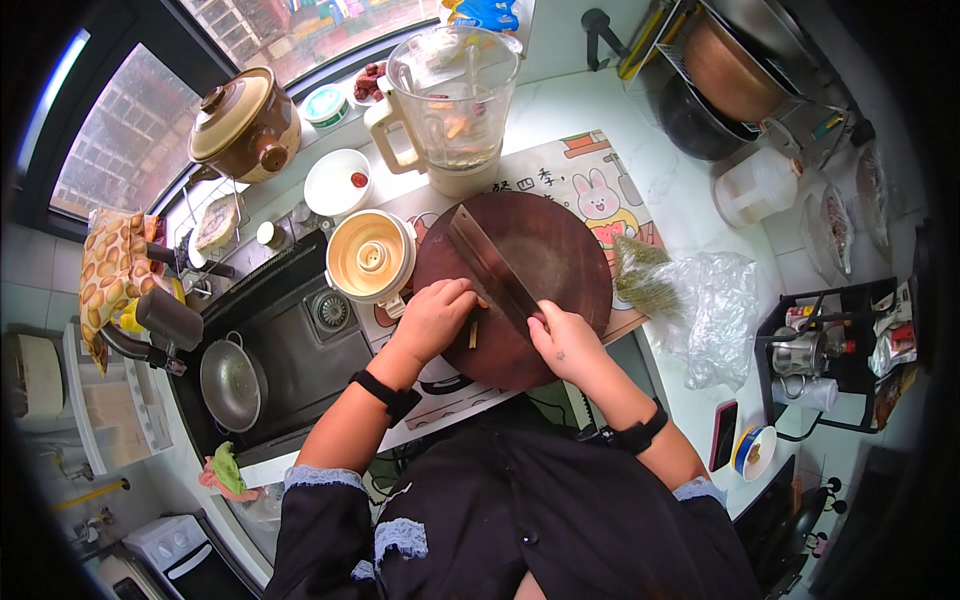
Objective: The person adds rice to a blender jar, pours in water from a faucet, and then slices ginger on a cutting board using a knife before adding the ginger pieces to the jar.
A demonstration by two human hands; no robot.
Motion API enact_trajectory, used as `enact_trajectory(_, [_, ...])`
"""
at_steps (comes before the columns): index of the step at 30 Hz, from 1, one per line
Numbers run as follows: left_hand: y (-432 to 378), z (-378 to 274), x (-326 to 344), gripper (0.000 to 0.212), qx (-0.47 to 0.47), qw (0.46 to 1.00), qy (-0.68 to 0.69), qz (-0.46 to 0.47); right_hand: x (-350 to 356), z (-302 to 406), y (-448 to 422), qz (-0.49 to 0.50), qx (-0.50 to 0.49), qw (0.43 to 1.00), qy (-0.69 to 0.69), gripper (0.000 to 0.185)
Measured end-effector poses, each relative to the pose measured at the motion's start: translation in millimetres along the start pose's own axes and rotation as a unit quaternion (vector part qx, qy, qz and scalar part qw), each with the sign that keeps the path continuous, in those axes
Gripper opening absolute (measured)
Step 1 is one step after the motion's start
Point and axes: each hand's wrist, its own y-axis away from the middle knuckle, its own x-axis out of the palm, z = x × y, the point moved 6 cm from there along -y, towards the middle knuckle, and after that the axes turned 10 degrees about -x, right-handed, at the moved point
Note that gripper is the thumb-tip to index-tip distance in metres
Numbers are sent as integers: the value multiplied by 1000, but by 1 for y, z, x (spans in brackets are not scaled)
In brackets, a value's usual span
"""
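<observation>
A round dark wooden chopping board [555,255] lies before me on a printed mat. My right hand [566,341] grips the handle end of a cleaver [491,271], whose blade slants across the board towards the far left. On the board's left part rests my left hand [442,315], fingers bent together around a small orange piece [482,303] that mostly hides under the fingertips. A thin yellowish strip [473,334] lies on the wood just below that hand. Beyond the board stands a clear blender jug [457,112] with some pieces of food inside.
Left of the board sit the cream blender lid [372,256], a white bowl [337,182] with one red piece, and a black sink [300,375] holding a metal pan [234,386]. A plastic bag [712,315] of green bits touches the mat's right side. A phone [723,435] lies nearer.
</observation>
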Motion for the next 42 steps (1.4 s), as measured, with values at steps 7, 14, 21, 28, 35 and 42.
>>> enact_trajectory(7, [12, -1, -3, 21, 0, 1000, 0, -21, -11, 26, 25, 41, -19, 994, 99, 18])
enact_trajectory(14, [17, 0, -1, 21, -12, 997, -40, -72, -10, 36, 29, 47, -65, 981, 179, 15])
enact_trajectory(21, [18, 1, 2, 24, -37, 997, -51, -48, -7, 44, 23, 68, -66, 968, 231, 12])
enact_trajectory(28, [12, -1, -1, 23, -54, 996, -38, -60, 11, 32, 0, 104, -23, 974, 198, 11])
enact_trajectory(35, [7, -6, -6, 17, -43, 998, -19, -47, 2, 10, -21, 28, -13, 1000, 3, 21])
enact_trajectory(42, [10, -10, -15, 14, -35, 998, 35, 37, -34, 6, 13, -25, 19, 999, -20, 23])
